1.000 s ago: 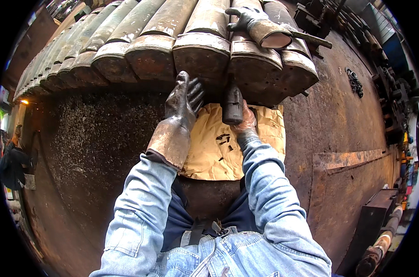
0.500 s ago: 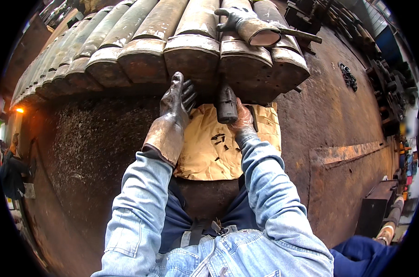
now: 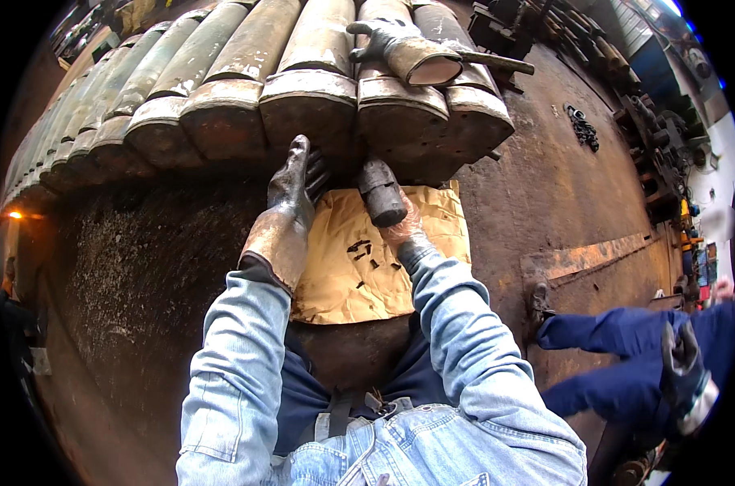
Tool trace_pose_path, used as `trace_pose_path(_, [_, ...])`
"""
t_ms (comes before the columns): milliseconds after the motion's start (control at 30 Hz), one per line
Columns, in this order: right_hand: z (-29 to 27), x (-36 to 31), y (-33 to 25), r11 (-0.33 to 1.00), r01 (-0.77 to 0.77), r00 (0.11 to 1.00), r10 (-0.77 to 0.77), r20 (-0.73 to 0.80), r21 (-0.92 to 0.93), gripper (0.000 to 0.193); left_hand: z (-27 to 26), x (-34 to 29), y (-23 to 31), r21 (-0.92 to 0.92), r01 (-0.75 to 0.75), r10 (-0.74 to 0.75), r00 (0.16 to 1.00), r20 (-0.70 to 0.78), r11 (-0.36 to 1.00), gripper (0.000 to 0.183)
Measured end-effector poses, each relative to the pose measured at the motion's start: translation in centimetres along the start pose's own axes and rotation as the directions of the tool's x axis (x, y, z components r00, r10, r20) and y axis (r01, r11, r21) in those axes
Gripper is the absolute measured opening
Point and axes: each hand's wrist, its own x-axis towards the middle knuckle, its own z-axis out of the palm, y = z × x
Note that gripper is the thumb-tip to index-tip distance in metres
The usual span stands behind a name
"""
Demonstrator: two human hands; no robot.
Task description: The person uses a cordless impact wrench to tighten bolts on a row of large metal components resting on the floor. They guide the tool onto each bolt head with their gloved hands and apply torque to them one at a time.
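Observation:
A long dark work glove with a tan cuff covers my left hand [image 3: 290, 194]. Its thumb points up and the fingers reach forward, open, just below the end of a thick round bar [image 3: 309, 101]. My right hand [image 3: 405, 225], which looks wrapped in thin clear plastic, grips a dark metal cylinder [image 3: 381, 194] with a stepped end. The cylinder's far end comes close under the bar ends; whether it touches them is unclear. Beneath both hands lies a creased sheet of brown paper [image 3: 347, 296], with several small dark fragments [image 3: 359, 249] on it.
An empty glove [image 3: 396, 50] lies on the row of large bars, beside a thin rod [image 3: 497, 61]. Rusty plate surrounds the paper, and a chain [image 3: 580, 128] rests on it. At right, a person in dark blue trousers [image 3: 602, 332] is close by, one gloved hand [image 3: 683, 364] showing.
The view has shifted, moving the scene slightly left. The cylinder in my right hand has tilted, its near end swinging toward the right. More of the other person shows at right.

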Motion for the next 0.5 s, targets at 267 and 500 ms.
trace_pose_path(267, [-0.8, -1.3, 1.1, 0.989, 0.01, 0.998, -0.02, 0.064, 0.15, 0.046, 2.1, 0.6, -1.4, 0.058, 0.043, -0.046, 0.998, 0.043, 0.997, 0.093])
trace_pose_path(500, [-1.6, -3.2, -1.2, 0.382, -0.257, 0.93, -0.152, 0.335, 0.888, 0.049, 7.7, -1.2, -3.2, -0.116, 0.304, -0.235, 0.885, 0.402, 0.945, 0.082])
